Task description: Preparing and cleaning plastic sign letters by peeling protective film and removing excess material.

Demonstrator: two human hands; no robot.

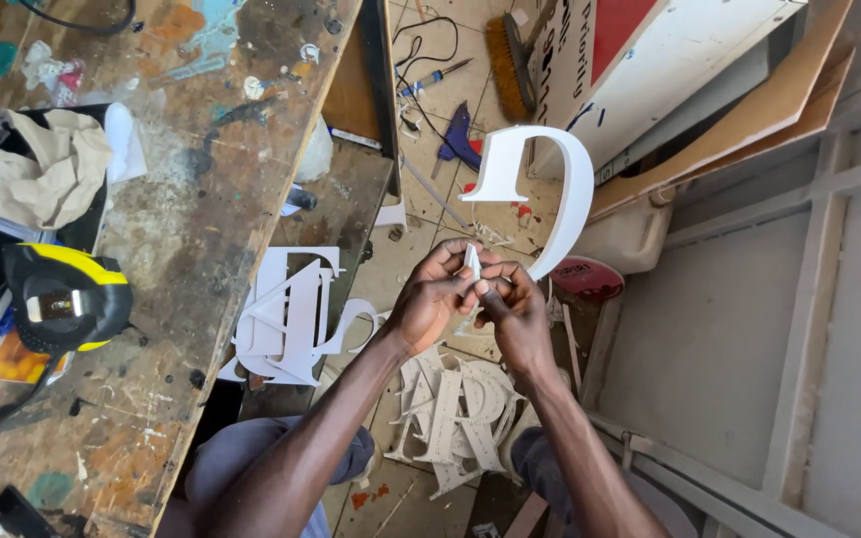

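Observation:
A white three-dimensional foam letter (pixel 540 179), curved on one side, is held up in front of me above the floor. My left hand (pixel 435 294) and my right hand (pixel 510 304) are both closed on its lower end, fingertips pinching a thin white edge strip (pixel 472 261) between them. Below my hands lies a pile of white cut-out letters (pixel 455 408) on the floor between my knees.
A paint-stained wooden workbench (pixel 181 229) runs along the left, bearing a yellow-and-black tape measure (pixel 64 297) and crumpled paper (pixel 37 164). More white cut letters (pixel 291 314) rest on a lower shelf. A brush (pixel 508 55), glue gun (pixel 460 134), boards and a red lid (pixel 587 277) lie ahead.

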